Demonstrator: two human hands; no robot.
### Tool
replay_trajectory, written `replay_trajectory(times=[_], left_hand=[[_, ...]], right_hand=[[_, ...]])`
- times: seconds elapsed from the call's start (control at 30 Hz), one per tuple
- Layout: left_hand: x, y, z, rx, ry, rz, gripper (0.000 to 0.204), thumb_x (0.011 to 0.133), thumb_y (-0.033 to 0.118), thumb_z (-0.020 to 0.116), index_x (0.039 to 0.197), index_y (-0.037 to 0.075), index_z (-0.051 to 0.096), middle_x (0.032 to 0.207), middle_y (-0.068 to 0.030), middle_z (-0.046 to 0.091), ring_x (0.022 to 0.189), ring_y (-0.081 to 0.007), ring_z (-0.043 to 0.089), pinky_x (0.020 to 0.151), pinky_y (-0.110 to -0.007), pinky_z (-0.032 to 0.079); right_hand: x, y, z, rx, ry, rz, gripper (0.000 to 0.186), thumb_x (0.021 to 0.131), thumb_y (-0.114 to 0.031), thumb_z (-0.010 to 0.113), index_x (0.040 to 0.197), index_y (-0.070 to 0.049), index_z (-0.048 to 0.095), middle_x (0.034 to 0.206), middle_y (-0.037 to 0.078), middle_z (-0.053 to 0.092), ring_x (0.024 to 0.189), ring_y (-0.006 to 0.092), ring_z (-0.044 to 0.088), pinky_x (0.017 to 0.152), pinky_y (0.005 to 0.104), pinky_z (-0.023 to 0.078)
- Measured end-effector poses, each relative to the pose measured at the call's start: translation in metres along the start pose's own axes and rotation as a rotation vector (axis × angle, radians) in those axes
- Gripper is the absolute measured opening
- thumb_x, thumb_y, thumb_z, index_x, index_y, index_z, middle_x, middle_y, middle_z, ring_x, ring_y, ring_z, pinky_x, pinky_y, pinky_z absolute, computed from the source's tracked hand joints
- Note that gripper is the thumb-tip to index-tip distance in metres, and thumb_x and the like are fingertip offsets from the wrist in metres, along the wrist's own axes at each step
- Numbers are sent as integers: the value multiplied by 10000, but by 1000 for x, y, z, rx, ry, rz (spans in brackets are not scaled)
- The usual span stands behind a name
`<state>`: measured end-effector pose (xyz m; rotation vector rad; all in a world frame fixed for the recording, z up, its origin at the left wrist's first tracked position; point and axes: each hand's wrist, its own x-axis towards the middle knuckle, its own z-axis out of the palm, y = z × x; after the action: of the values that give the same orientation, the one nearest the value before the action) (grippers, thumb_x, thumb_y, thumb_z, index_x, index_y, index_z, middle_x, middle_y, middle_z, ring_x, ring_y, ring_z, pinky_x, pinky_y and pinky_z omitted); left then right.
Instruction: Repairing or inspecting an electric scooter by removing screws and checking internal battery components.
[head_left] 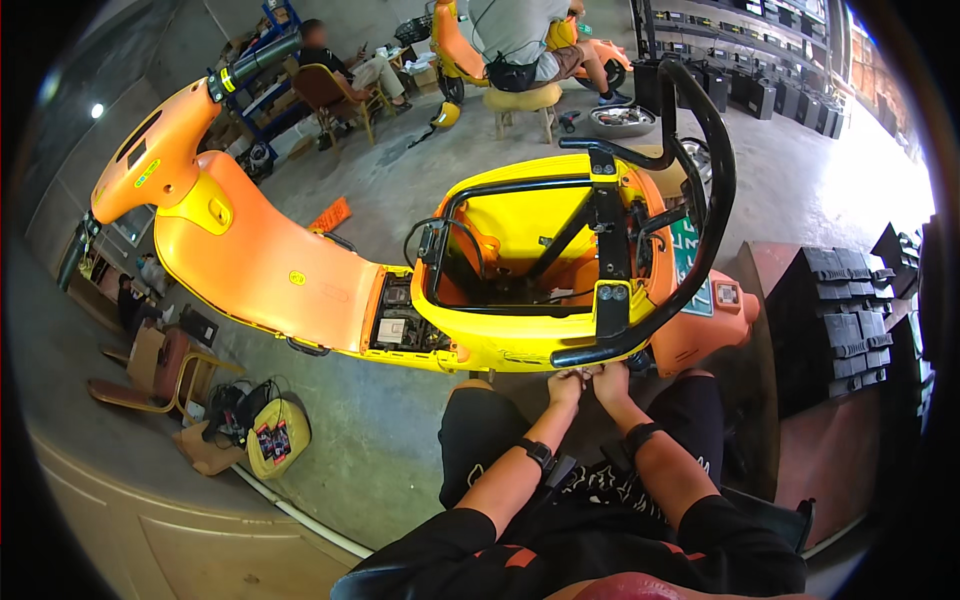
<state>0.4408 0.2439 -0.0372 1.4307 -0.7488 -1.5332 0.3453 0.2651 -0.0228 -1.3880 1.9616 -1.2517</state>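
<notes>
An orange and yellow electric scooter (270,265) stands side-on in front of me, its handlebar to the left. Its seat is off, so the yellow-walled compartment (510,222) lies exposed, framed by black metal bars. My left hand (566,383) and my right hand (608,380) meet close together at the scooter's lower near side, just under the end of the black tubular rail (640,335). Both have their fingers curled in; whatever they grip is too small or hidden to make out. Left of the compartment, an opening in the footboard shows electrical parts (393,325).
Black battery cases (845,320) are stacked on a reddish surface at right. A yellow padded stool (278,440) holding small items and a chair (160,370) stand at left. Farther back, a person (525,50) sits on a stool by another scooter, near a metal basin (622,121).
</notes>
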Motion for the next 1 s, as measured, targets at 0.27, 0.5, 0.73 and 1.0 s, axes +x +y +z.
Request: replay_trajectory(times=[0.27, 0.5, 0.73, 1.0], left_hand=[[5, -17, -2, -60, -65, 210, 199, 834, -52, 471, 741, 12, 636, 687, -50, 625, 532, -99, 520, 486, -232, 400], [12, -18, -3, 19, -20, 138, 166, 896, 58, 559, 750, 16, 627, 681, -45, 622, 525, -96, 504, 500, -236, 390], [7, -8, -3, -3, -30, -111, 106, 897, 73, 569, 826, 22, 627, 733, -48, 639, 528, -89, 506, 465, -217, 397], [6, 3, -6, 24, -149, -163, 120, 922, 115, 542, 832, 53, 591, 715, -19, 579, 508, -83, 478, 425, -209, 353]], right_hand=[[1, 8, 4, 19, 20, -13, 102, 803, -90, 566, 835, -27, 640, 765, 186, 643, 742, 357, 638, 644, 404, 502], [-1, -8, -4, 119, -43, 72, 78, 764, -62, 592, 804, -6, 629, 788, 202, 649, 776, 364, 646, 666, 412, 506], [-3, 2, 0, 47, -10, 34, 129, 810, -75, 532, 815, -8, 642, 756, 181, 652, 730, 343, 644, 667, 413, 501], [-5, -8, -3, -12, -16, 78, 161, 797, -107, 547, 885, 8, 618, 840, 233, 633, 812, 399, 610, 720, 449, 479]])
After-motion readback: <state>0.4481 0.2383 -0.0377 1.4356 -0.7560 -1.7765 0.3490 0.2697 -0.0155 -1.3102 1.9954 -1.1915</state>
